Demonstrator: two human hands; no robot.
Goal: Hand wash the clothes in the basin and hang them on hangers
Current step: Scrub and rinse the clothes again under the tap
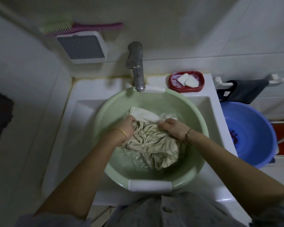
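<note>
A pale green basin sits in the white sink, holding shallow water and a wet beige garment bunched in its middle. My left hand grips the cloth on its left side, fingers curled into the folds. My right hand grips the cloth on its right side. Between the two hands a smooth, lighter strip of the garment is stretched toward the far wall of the basin. No hangers are in view.
A metal tap stands over the basin's far rim. A red soap dish with white soap sits to its right. A blue basin is beside the sink on the right, dark cloth hanging above it. A brush lies on a wall vent.
</note>
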